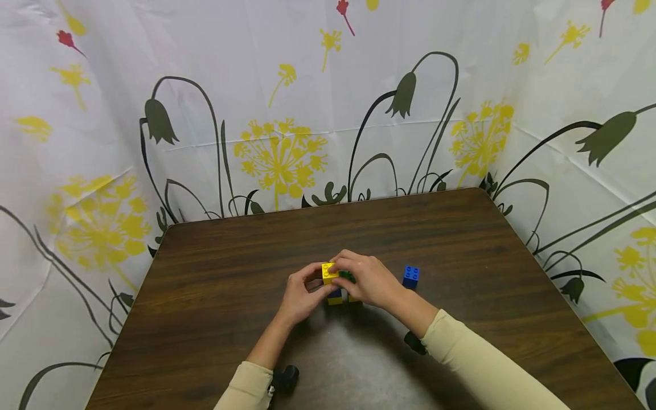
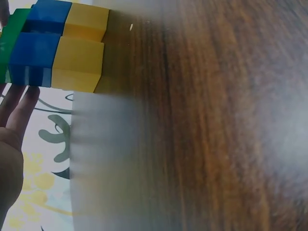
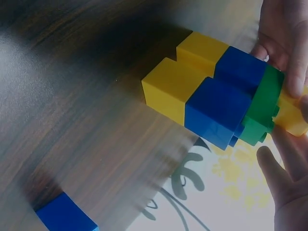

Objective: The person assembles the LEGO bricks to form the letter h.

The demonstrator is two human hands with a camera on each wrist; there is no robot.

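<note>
A stack of toy building bricks stands on the table, its yellow bricks at the bottom, blue bricks on those, and a green brick bridging them. On one end of the green brick is a yellow brick, which my right hand pinches between thumb and fingers. From the other side my left hand holds the stack, thumb in front, fingers behind. The left wrist view has the left fingers against the stack; the top brick is mostly out of frame there.
A loose blue brick lies on the brown wooden table, to the right of the stack, close to my right wrist. Behind the table's far edge hangs a white curtain with flower prints.
</note>
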